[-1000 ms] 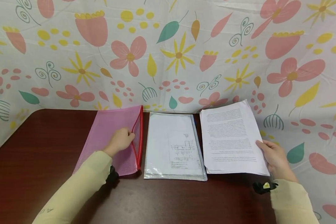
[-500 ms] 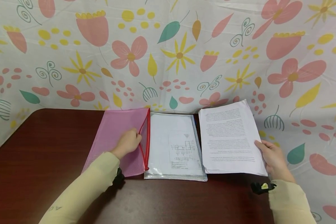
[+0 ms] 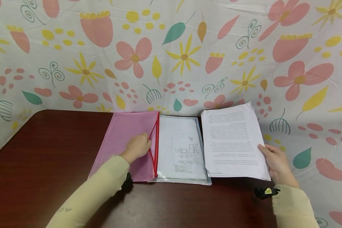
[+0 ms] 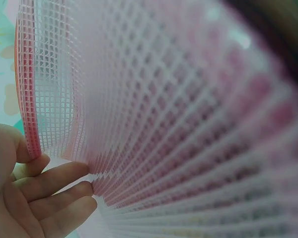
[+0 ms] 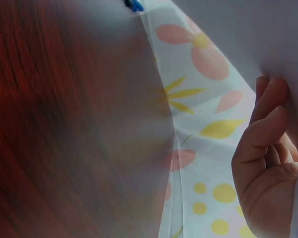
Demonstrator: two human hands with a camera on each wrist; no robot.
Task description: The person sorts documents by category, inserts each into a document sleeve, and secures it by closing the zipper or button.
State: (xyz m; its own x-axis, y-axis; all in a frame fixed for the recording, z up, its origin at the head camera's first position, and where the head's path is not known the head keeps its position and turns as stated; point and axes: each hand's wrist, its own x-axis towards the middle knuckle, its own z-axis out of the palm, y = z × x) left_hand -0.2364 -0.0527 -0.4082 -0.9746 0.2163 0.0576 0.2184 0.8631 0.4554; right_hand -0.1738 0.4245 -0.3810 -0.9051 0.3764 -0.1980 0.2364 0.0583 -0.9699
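Note:
A pink mesh zip pouch (image 3: 125, 129) lies at the left of the head view, its red zip side gaping toward the right. My left hand (image 3: 138, 146) pinches the upper edge of that opening between thumb and forefinger; in the left wrist view the other fingers of the hand (image 4: 44, 198) lie along the mesh. On the right, my right hand (image 3: 277, 163) grips the right edge of a stack of printed paper (image 3: 231, 145), thumb on top. From below, the right wrist view shows the fingers of this hand (image 5: 268, 148) curled under the sheets.
Between pouch and papers lies a clear zip pouch (image 3: 185, 133) with a drawing sheet inside, its left edge covered by the pink pouch. The dark wooden table (image 3: 45, 152) meets a flower-printed cloth (image 3: 171, 63) at the back and right.
My left hand has slid the pink pouch to the right, onto the left edge of the clear pouch. The paper stack and my right hand have shifted slightly left.

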